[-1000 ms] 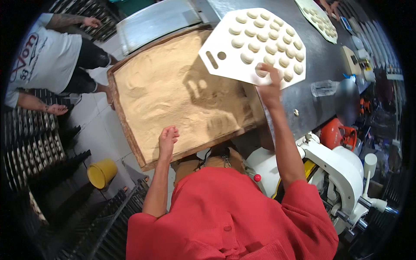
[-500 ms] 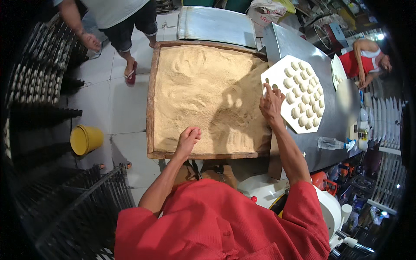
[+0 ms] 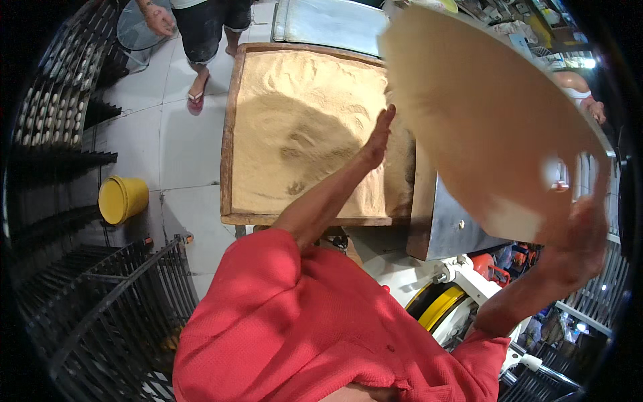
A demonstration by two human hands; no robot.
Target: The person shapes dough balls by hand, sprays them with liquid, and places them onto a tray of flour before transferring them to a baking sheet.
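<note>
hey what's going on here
A person in a red shirt is holding a big pale board tilted up on edge, with the right hand near the slot at its end. The left hand is open by the board's near-left edge, above a wooden tray full of sandy-looking crumbs; whether it touches the board isn't clear. The metal table is to the right of the tray, and someone in dark shorts stands beyond its left side.
</note>
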